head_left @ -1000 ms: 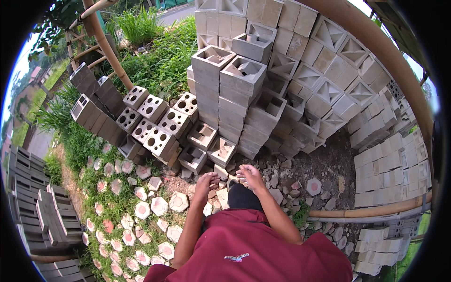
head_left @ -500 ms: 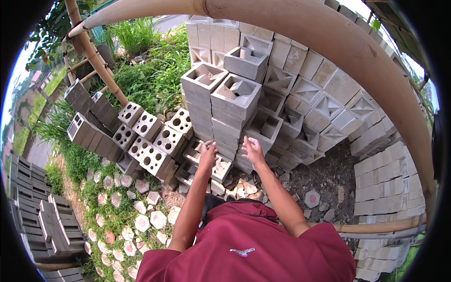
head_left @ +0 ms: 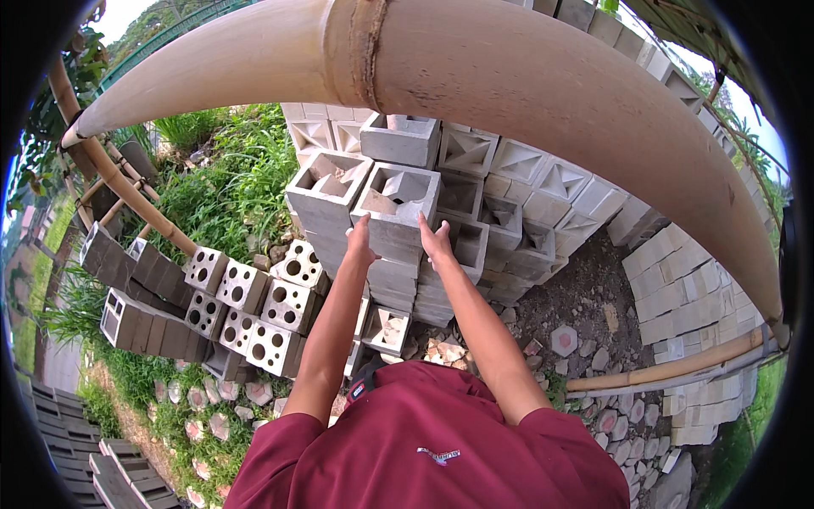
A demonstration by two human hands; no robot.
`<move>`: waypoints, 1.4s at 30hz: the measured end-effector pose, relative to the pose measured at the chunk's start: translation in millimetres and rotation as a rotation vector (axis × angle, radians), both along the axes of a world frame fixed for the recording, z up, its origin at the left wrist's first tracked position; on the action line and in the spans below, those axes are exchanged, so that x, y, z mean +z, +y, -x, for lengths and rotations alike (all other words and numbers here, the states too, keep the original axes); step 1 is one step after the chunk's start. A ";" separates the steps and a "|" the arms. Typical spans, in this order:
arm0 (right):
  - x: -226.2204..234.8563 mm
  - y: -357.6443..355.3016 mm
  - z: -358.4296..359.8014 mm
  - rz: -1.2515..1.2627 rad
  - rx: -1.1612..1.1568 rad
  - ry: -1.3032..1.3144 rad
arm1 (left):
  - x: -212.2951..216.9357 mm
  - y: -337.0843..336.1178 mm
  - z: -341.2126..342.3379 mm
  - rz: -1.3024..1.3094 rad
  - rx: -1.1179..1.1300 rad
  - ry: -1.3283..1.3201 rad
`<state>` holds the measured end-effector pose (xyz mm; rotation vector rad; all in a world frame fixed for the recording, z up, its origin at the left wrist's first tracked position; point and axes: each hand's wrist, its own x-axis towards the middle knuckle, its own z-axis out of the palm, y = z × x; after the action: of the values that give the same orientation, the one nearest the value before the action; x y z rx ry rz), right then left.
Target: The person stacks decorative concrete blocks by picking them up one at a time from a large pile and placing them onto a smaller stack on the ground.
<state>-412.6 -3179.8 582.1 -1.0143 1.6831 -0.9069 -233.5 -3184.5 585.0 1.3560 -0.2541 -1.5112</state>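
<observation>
A grey square hollow concrete block (head_left: 386,222) sits on top of a stack in front of me, its open face up and slanted inner walls showing. Both my arms reach forward to it. My left hand (head_left: 362,241) is at its lower left side, fingers apart and stretched out. At the lower right side is my right hand (head_left: 436,239), also open, thumb and fingers spread. Whether either hand touches the block I cannot tell. A similar hollow block (head_left: 318,199) stands directly to its left, and another block (head_left: 398,146) sits behind it.
A thick bamboo pole (head_left: 509,59) arches across the top of the view. Concrete blocks with round holes (head_left: 288,305) are piled at left beside green plants (head_left: 237,161). Pale bricks (head_left: 687,293) are stacked at right. Rubble and a hexagonal paver (head_left: 564,340) lie on the dirt.
Both my hands have moved forward, from in front of the stack to the sides of the top block. My view has shifted, and the bamboo pole looms larger.
</observation>
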 end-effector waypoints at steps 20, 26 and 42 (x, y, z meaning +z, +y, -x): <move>-17.4 -47.0 -15.3 -0.087 -0.094 -0.007 | -40.8 -40.3 -57.4 -0.065 -0.204 0.057; -11.1 -39.2 -22.5 -0.088 -0.096 -0.044 | -54.6 -36.1 -74.6 -0.022 -0.234 0.136; -12.2 -61.4 -17.7 -0.165 -0.055 0.023 | -51.3 -46.4 -66.6 0.089 -0.359 0.090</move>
<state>-394.9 -3241.2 570.0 -0.8748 1.7813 -0.7797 -166.8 -3230.9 533.7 1.2118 -0.5235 -1.8285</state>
